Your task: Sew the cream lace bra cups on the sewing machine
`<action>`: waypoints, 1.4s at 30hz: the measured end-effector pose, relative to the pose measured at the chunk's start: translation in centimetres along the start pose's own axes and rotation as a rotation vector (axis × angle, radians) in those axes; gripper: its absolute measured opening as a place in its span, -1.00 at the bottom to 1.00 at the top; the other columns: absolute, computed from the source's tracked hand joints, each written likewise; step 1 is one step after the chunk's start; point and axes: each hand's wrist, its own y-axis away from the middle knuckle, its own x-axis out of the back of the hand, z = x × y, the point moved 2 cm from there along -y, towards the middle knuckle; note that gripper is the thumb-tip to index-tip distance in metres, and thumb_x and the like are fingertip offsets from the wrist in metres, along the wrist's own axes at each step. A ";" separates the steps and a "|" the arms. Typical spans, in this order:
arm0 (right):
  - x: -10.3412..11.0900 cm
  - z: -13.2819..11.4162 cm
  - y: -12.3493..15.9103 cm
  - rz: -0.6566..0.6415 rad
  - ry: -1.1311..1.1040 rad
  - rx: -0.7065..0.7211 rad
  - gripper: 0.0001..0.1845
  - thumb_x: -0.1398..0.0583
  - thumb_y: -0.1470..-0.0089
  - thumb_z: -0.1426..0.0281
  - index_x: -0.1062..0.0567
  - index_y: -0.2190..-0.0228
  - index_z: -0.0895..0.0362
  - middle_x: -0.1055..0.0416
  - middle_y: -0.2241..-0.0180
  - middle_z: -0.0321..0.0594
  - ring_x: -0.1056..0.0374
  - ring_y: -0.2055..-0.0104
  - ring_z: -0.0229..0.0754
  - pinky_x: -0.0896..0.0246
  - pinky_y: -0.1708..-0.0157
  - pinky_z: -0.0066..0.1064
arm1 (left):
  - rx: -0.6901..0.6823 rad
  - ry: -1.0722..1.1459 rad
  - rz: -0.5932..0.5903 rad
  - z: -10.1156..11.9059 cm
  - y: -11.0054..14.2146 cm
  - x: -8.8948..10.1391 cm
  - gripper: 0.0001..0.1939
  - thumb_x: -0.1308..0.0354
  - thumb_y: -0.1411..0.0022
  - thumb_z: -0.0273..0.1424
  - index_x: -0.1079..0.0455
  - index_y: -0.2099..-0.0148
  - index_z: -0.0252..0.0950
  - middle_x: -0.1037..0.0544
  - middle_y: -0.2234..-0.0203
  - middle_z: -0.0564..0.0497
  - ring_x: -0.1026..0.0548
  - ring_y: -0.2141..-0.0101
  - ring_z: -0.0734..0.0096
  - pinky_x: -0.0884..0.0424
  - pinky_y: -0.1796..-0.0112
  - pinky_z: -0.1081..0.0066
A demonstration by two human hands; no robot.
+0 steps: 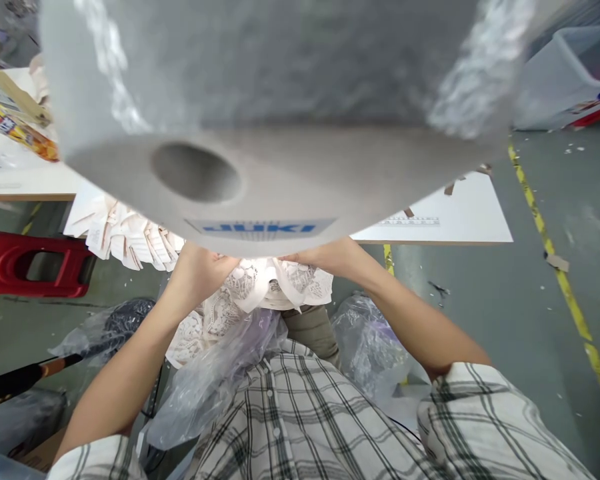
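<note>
A grey sewing machine head [280, 133] fills the upper view and hides the work area beneath it. My left hand [197, 273] reaches under its front edge, resting on white lace fabric [275, 287]; its fingers are hidden by the machine. My right hand [325, 257] also goes under the machine on the lace, fingers mostly out of sight. The lace hangs down from the table edge onto my lap, above a clear plastic bag [215, 380].
A stack of white lace pieces [130, 237] lies on the white table [460, 213] at left. A red stool [30, 263] stands at left. Plastic bags [370, 347] sit by my legs. A yellow floor line [560, 280] runs at right, near a clear bin [575, 73].
</note>
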 end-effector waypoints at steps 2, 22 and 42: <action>-0.1 0.6 0.2 0.027 -0.023 -0.019 -0.61 -0.40 0.04 0.06 -0.55 0.34 0.11 -0.52 0.31 -0.22 -0.43 0.14 0.01 -0.32 0.14 -0.27 | 0.008 0.026 0.015 -0.3 0.0 0.2 -0.74 -0.24 -0.14 -0.31 -0.21 0.47 -0.19 -0.21 0.61 0.07 -0.36 0.45 0.33 -0.27 0.47 0.38; -4.4 11.3 6.2 0.175 -1.082 -0.477 -0.47 -0.49 0.24 0.10 -0.53 0.25 0.09 -0.63 0.25 -0.19 -0.55 0.25 -0.08 -0.45 0.19 -0.29 | 0.101 -0.010 -0.002 0.7 0.9 0.4 -0.62 -0.12 -0.13 -0.43 0.08 0.54 -0.20 0.10 0.74 0.17 0.14 0.66 0.54 0.14 0.55 0.37; -2.6 -4.1 6.2 -0.313 -0.204 0.150 -0.71 -0.20 -0.27 0.23 -0.62 0.37 0.12 -0.47 0.52 -0.32 -0.30 0.49 -0.33 -0.13 0.46 -0.50 | -0.244 -0.044 -0.263 4.8 6.9 -2.4 -0.71 -0.24 -0.24 -0.19 -0.45 0.07 -0.24 -0.56 0.45 0.02 -0.49 0.47 0.33 -0.37 0.46 0.38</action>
